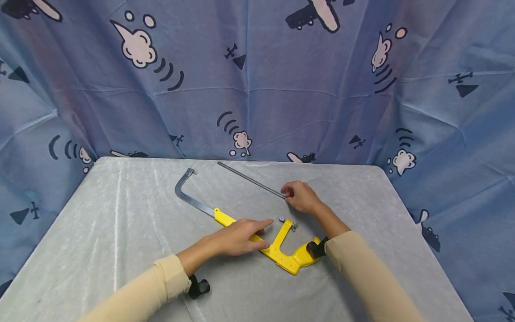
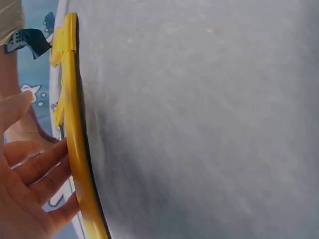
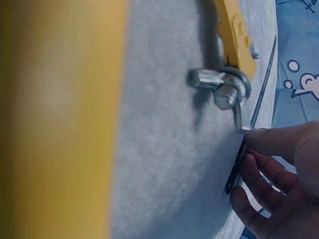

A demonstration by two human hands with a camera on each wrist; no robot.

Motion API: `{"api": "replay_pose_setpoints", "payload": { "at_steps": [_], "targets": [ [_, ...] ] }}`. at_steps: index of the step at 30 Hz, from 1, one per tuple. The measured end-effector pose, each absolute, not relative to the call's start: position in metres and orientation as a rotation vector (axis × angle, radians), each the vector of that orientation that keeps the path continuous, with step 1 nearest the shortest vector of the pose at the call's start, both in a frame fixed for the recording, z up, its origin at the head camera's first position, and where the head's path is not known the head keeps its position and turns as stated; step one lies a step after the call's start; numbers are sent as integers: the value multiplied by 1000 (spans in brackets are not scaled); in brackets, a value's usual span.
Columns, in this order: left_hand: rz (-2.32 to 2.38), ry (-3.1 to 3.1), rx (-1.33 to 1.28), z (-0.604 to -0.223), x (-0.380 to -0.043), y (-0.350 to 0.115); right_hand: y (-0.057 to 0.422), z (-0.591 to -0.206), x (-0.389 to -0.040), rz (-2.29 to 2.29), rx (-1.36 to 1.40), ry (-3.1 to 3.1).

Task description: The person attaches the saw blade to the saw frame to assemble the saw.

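Pinching long, thin grey metal blade (image 1: pixel 251 180) near one end with right hand (image 1: pixel 301 197), beyond yellow-and-grey hacksaw frame (image 1: pixel 283 233) on pale cloth-covered worktop (image 1: pixel 100 246). Resting left hand (image 1: pixel 239 237), fingers apart, on frame. Probably light, springy (edge maybe toothed); best held by ends.

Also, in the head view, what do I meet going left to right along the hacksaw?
Curved metal end of the frame → left hand → upright yellow arm → yellow handle.
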State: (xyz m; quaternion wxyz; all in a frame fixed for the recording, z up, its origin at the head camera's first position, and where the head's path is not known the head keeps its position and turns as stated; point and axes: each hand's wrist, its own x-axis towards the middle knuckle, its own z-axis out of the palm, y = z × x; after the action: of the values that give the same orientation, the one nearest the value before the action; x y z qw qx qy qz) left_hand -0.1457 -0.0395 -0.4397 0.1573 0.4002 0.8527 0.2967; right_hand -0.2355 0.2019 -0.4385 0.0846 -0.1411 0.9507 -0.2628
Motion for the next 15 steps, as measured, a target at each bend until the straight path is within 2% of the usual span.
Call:
{"api": "replay_pose_setpoints", "payload": {
  "at_steps": [15],
  "targets": [
    [883,2374,1078,-437,-149,-24,201,-436,-238,-757,-457,2820]
  ]
}}
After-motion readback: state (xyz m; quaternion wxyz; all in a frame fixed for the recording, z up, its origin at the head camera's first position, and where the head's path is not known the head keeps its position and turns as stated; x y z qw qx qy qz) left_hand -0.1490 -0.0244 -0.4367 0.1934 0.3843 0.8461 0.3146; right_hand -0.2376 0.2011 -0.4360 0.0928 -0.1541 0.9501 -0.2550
